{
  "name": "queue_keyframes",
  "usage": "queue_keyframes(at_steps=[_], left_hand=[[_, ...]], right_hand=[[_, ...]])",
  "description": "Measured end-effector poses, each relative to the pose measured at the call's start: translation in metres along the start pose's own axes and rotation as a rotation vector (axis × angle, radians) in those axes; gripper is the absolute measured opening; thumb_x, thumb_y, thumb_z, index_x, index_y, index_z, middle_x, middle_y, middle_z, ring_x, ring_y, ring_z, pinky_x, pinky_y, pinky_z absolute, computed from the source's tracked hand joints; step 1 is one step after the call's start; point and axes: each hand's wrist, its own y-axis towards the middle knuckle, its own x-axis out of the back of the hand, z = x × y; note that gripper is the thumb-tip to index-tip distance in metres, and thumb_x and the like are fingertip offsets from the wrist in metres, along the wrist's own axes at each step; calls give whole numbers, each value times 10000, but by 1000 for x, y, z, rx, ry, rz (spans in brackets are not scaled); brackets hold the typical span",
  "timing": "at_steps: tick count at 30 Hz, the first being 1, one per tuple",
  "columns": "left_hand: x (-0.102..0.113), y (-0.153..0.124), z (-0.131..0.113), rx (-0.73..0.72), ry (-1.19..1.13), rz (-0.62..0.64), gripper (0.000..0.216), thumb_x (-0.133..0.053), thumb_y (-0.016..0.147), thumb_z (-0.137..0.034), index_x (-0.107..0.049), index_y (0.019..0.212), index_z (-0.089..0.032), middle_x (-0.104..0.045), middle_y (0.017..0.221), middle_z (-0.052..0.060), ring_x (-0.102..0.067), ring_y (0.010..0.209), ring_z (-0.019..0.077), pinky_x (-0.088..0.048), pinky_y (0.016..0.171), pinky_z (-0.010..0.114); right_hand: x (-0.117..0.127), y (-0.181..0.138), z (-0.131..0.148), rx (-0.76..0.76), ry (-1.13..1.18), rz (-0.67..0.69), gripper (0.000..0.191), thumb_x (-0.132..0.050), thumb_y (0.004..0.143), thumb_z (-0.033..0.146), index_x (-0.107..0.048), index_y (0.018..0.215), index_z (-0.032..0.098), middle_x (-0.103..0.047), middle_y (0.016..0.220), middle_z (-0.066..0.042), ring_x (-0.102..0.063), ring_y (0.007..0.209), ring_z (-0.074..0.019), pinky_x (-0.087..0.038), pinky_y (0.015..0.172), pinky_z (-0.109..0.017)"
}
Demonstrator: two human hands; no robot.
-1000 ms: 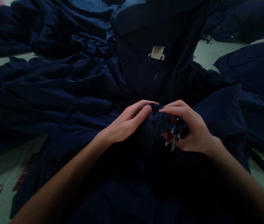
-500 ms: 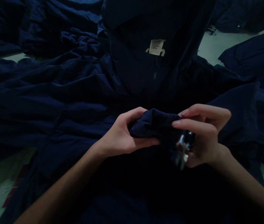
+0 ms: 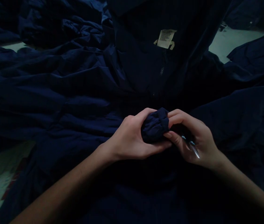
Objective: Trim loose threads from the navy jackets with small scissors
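Note:
A gathered, elasticated navy cuff [image 3: 155,125] is bunched up between my two hands, in the middle of the head view. My left hand [image 3: 134,137] wraps round it from the left, thumb below and fingers behind. From the right, my right hand [image 3: 192,137] pinches the cuff's edge between thumb and fingertips. Tucked in the right palm is a small shiny metal tool, which looks like thread snips [image 3: 193,148], its tip pointing down toward the wrist. The cuff appears to belong to the dark navy jacket [image 3: 87,109] spread beneath, but the join is hidden.
Inside the jacket's neck sits a white printed label [image 3: 166,39], above a short stretch of zip [image 3: 161,71]. More navy garments [image 3: 257,53] lie at the right and the back left. A pale surface [image 3: 225,42] shows between them. The light is dim.
My right hand has closed in on the cuff, its thumb now pinching the edge. The snips have turned flatter into the palm. The left hand has shifted slightly right, and the view has moved a little.

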Motion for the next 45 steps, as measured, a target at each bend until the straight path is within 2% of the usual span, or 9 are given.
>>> queue_keyframes(at_steps=[5, 10, 15, 20, 25, 31, 36, 41, 45], left_hand=[[17, 4, -1, 136, -453, 268, 374, -582, 1010, -430, -659, 1304, -212, -745, 1169, 73, -727, 1076, 243, -581, 843, 284], [12, 4, 3, 81, -301, 116, 233, -724, 922, -280, -675, 1133, -194, -658, 933, 21, -650, 823, 150, -527, 702, 231], [12, 5, 4, -96, -137, -23, 181, -843, 798, -240, -684, 848, -169, -567, 1311, 95, -575, 1240, 255, -524, 1001, 328], [11, 0, 3, -35, -590, 146, 125, -749, 923, -269, -671, 885, -180, -712, 997, 50, -687, 1046, 214, -552, 945, 338], [7, 0, 3, 5, -510, 53, 151, -812, 869, -207, -673, 842, -156, -642, 856, -5, -591, 749, 92, -465, 658, 174], [11, 5, -3, 148, -347, 179, 183, -815, 869, -219, -693, 987, -149, -658, 858, -18, -591, 757, 98, -461, 650, 166], [14, 3, -6, 251, -255, 310, 208, -842, 842, -266, -677, 829, -141, -557, 712, -54, -496, 643, 77, -362, 543, 166], [11, 1, -3, 237, -365, 204, 251, -881, 805, -283, -693, 755, -125, -547, 670, -54, -473, 619, 65, -339, 532, 165], [10, 2, -1, 218, -539, 183, 300, -901, 785, -388, -756, 812, -126, -655, 754, -11, -572, 699, 99, -436, 621, 184]], right_hand=[[7, -1, 2, -75, 247, 47, 57, -639, 993, 196, -609, 1019, 237, -663, 875, -17, -658, 778, -159, -557, 706, -290], [15, -1, -1, -189, 432, 40, 36, -611, 1007, 245, -608, 1041, 231, -641, 933, -42, -624, 827, -179, -508, 673, -287], [15, -5, -8, -261, 680, -41, 160, -658, 952, 370, -597, 929, 224, -555, 879, -37, -522, 787, -184, -410, 607, -289], [11, -4, -2, -316, 455, -3, 208, -589, 1020, 431, -665, 1033, 238, -549, 768, 5, -477, 652, -137, -347, 574, -281], [10, 4, 1, -191, 319, 80, 306, -753, 923, 448, -666, 785, 189, -553, 676, 13, -496, 598, -109, -361, 541, -264], [13, 3, -4, -174, 442, -14, 101, -729, 954, 308, -704, 904, 224, -728, 926, -37, -657, 766, -150, -487, 628, -263], [12, -2, -7, -277, 417, -13, 126, -733, 958, 320, -647, 918, 238, -750, 952, -26, -688, 788, -144, -535, 669, -232], [9, -1, -7, -343, 280, -38, 245, -733, 945, 461, -663, 912, 229, -612, 744, 7, -542, 609, -99, -426, 520, -188], [10, 3, 1, -334, 231, 129, 372, -742, 906, 565, -671, 803, 215, -570, 654, 5, -506, 554, -115, -376, 464, -223]])
